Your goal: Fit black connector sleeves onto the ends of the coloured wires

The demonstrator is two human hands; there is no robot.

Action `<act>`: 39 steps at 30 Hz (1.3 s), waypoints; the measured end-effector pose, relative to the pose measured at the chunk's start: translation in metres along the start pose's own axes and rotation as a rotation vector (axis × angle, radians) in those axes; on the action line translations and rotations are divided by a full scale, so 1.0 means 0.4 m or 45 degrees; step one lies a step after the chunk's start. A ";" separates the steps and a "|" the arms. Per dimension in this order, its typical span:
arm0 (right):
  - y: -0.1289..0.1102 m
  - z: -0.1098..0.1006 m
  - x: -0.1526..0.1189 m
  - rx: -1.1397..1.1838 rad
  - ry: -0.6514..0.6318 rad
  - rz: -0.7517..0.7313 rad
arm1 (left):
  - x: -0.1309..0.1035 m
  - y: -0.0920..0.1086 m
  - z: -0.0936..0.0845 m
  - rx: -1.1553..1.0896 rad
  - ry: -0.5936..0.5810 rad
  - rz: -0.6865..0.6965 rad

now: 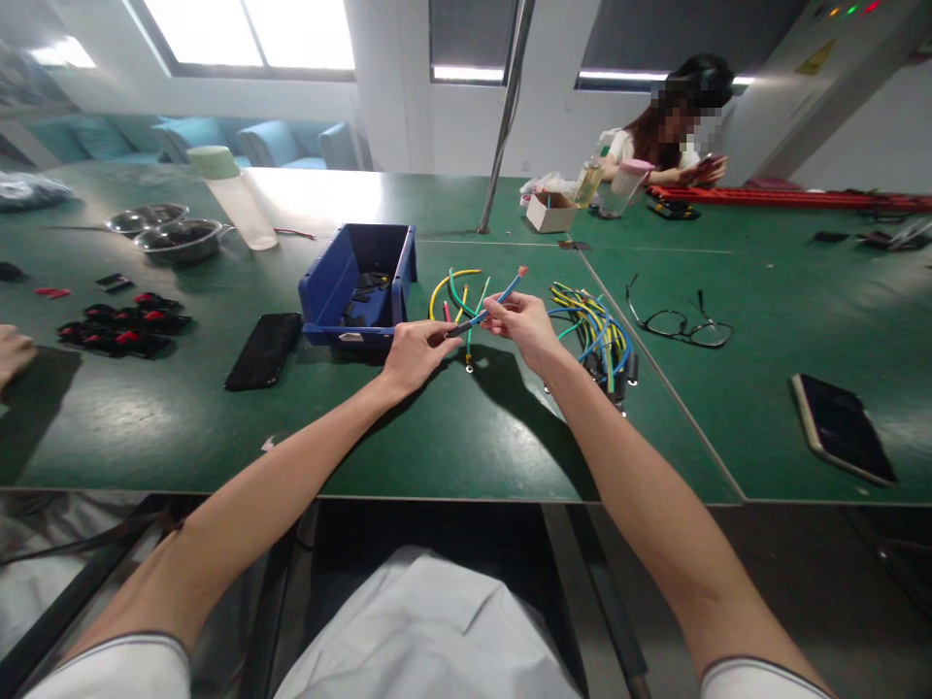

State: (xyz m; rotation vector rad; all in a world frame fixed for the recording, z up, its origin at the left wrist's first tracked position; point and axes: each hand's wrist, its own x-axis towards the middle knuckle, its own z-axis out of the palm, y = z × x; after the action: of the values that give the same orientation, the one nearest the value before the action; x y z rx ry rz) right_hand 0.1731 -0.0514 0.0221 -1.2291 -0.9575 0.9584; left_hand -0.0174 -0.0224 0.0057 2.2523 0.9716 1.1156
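Green table (pixel 437 451) spans the scene. Blue bin (pixel 317 296) stands left of centre, dark parts (pixel 373 282) inside. Wire bundle (pixel 601 335) lies right of centre. Left grip (pixel 416 355) is closed on the blue wire (pixel 511 288) at its dark near-left end; right grip (pixel 525 325) pinches it farther along. Wire slants between them, held up over the table, bare copper end (pixel 522 272) pointing far and right. Assessed as light and springy, insulation likely smooth; the copper strands appear the fragile part. Recommended hold: on the insulation, clear of the strands.
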 end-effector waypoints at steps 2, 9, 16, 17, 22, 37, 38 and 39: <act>0.000 -0.001 0.001 -0.009 0.014 -0.021 | -0.002 0.001 0.002 -0.005 -0.019 0.015; -0.005 -0.008 0.009 -0.091 0.123 -0.079 | -0.007 0.013 0.001 -0.018 -0.058 0.128; -0.014 -0.019 0.013 -0.064 0.190 -0.120 | -0.004 0.018 -0.012 0.006 -0.023 0.257; -0.016 -0.020 0.013 -0.069 0.197 -0.119 | -0.003 0.018 -0.015 0.011 -0.018 0.272; -0.023 -0.021 0.013 -0.072 0.215 -0.114 | 0.004 0.022 -0.037 0.091 0.152 0.308; -0.021 -0.019 0.013 -0.068 0.209 -0.100 | 0.092 -0.078 -0.152 0.471 0.594 0.127; -0.021 -0.019 0.013 -0.059 0.208 -0.100 | 0.096 -0.086 -0.159 0.492 0.593 0.106; -0.021 -0.018 0.012 -0.049 0.206 -0.102 | 0.100 -0.095 -0.166 0.514 0.585 0.084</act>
State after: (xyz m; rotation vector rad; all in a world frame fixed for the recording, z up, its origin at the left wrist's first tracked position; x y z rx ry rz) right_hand 0.1820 -0.0497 0.0300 -1.2713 -0.8934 0.7686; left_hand -0.0693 0.0374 0.0395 2.3942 1.4185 1.6358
